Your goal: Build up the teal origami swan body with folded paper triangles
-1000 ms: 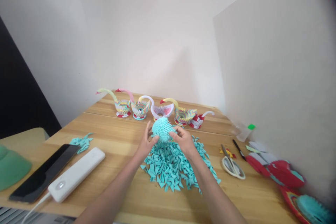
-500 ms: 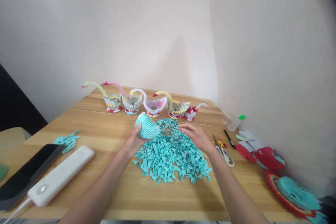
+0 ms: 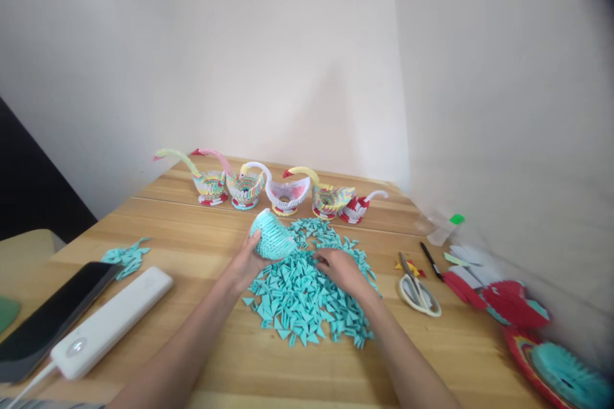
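My left hand point(image 3: 247, 263) grips a rounded turquoise bowl-like piece point(image 3: 272, 236), built from rows of folded paper triangles. The piece is tilted above the left edge of a heap of loose turquoise paper triangles point(image 3: 302, 297). Over the upper right of that heap, my right hand point(image 3: 338, 268) has its fingertips drawn together in a pinch, low against the triangles. Anything between those fingertips is too small or hidden to make out.
Several folded-paper swans point(image 3: 288, 195) line the back. Scissors point(image 3: 417, 291), a black pen point(image 3: 432, 261), red paper pieces point(image 3: 513, 303) and a turquoise ring point(image 3: 570, 374) lie right. To the left are a phone point(image 3: 52, 316), white power bank point(image 3: 112, 319) and turquoise strips point(image 3: 127, 257).
My right hand has moved left and down onto the heap, its fingers drawing together. My left hand still holds the turquoise piece in nearly the same pose. The view has shifted slightly.
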A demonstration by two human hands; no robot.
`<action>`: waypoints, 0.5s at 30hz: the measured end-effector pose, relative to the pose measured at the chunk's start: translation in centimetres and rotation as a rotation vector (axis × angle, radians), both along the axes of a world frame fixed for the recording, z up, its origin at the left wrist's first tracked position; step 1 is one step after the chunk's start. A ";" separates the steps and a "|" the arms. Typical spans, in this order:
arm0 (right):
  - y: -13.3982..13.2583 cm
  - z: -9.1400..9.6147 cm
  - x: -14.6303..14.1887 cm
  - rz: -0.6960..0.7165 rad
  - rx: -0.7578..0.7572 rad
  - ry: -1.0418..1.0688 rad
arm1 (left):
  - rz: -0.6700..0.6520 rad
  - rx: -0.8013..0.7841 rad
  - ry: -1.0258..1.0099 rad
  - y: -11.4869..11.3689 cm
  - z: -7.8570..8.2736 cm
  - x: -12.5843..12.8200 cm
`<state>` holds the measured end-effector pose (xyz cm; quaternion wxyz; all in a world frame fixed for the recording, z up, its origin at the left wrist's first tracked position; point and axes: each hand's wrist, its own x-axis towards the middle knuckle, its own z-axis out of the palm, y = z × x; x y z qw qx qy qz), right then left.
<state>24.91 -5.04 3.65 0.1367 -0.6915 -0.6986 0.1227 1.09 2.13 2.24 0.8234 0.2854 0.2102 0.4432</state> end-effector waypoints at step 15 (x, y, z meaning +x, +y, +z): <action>-1.2 3.3 -2.4 0.084 0.037 1.075 | 0.009 0.031 -0.015 -0.5 0.4 0.1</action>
